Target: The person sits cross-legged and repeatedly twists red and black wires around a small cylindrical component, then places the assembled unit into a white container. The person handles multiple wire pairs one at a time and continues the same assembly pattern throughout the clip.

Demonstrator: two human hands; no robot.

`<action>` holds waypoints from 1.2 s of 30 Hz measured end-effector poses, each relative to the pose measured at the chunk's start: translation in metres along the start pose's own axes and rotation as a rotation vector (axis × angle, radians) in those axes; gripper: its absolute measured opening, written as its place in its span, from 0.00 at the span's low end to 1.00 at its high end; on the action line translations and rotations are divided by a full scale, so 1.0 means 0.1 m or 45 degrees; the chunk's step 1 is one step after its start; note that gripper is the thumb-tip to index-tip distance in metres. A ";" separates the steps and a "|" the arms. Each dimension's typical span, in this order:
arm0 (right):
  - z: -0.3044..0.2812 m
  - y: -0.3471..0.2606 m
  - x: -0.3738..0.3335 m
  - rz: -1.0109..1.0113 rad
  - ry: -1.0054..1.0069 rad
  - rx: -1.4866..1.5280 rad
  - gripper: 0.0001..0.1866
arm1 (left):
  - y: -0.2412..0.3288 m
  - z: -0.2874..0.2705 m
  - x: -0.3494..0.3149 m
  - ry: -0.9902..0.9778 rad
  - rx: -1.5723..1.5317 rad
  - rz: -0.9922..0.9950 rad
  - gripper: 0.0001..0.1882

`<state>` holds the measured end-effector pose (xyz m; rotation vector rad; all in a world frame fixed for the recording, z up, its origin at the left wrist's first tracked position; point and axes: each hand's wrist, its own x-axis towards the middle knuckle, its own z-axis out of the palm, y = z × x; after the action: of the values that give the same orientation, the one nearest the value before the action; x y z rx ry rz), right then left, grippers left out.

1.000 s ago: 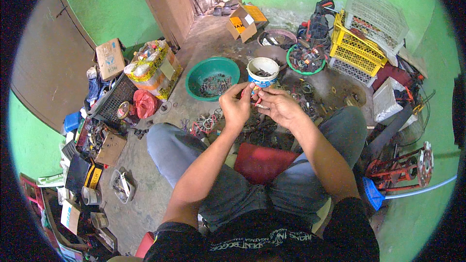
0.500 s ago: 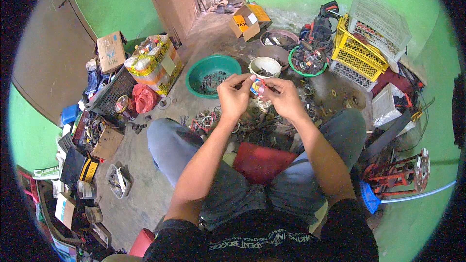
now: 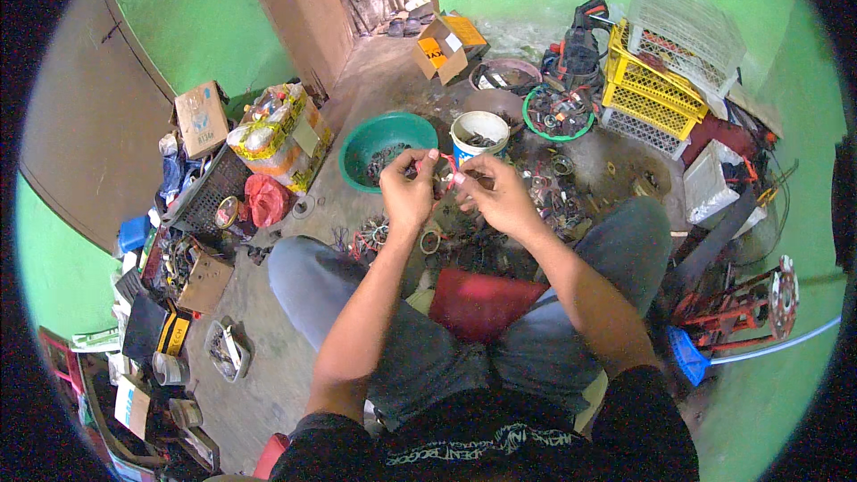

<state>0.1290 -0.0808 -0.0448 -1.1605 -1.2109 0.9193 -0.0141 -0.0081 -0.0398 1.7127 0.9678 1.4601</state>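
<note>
My left hand (image 3: 408, 192) and my right hand (image 3: 502, 198) are raised close together above the cluttered floor. Stretched between their fingertips is a thin red wire (image 3: 449, 159); both hands pinch it. What else the fingers cover is too small to make out. Just beyond them stands a white bucket (image 3: 464, 149) with dark bits inside. To its left, a green basin (image 3: 357, 141) holds small dark parts. Below the hands, a heap of wires and dark scrap pieces (image 3: 482, 234) lies between my knees, beside a red flat surface (image 3: 482, 303).
At the right back, yellow crates (image 3: 656, 94) are stacked beside a green-rimmed basket (image 3: 560, 137) of parts. An open cardboard box (image 3: 439, 49) is near the doorway. On the left are a taped carton (image 3: 290, 143), a red plastic bag (image 3: 267, 203) and a grey crate (image 3: 210, 192).
Both hands have come slightly lower, and the right has shifted left. The red wire now shows between the fingertips. The view has shifted a little, showing more of the white bucket.
</note>
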 end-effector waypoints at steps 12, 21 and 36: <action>-0.18 0.07 -0.02 0.416 -0.122 0.571 0.09 | 0.07 0.13 -0.10 -0.168 -0.173 -0.093 0.10; -0.11 0.11 0.04 0.192 0.000 0.206 0.11 | -0.03 0.20 -0.01 -0.228 -0.155 -0.098 0.11; -0.15 0.08 0.03 -0.394 0.253 -0.844 0.08 | 0.03 0.10 -0.05 -0.195 0.031 0.014 0.08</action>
<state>0.1451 -0.0794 -0.0513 -1.4783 -1.5254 0.1517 -0.0041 -0.0137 -0.0413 1.8209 0.8988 1.3077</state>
